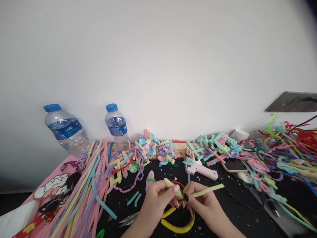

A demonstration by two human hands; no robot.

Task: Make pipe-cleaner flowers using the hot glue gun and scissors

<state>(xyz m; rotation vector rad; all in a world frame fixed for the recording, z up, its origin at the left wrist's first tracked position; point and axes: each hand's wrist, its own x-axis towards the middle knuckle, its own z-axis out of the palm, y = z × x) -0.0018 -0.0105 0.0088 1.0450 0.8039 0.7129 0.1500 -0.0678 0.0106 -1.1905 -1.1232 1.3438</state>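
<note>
A pale yellow pipe cleaner point(208, 190) runs between my two hands over the black mat. Its short folded end is pinched by my left hand point(160, 196), fingers closed. My right hand point(201, 201) is closed on it with thumb and fingers, and the loose end sticks out to the right. Under my fingers lies a yellow ring-shaped piece point(179, 228), with a red curved piece point(178, 183) just behind it; my hands partly hide both. A small pink piece with a green band point(150, 180) rests beyond my left hand.
A pink glue gun point(201, 169) lies behind my right hand. Long pipe cleaners point(84, 188) are bundled at left near pliers point(128, 219). Two water bottles point(116, 125) stand against the wall. Finished flowers point(148, 142), a phone point(235, 164) and a tangled pile point(292, 148) line the back and right.
</note>
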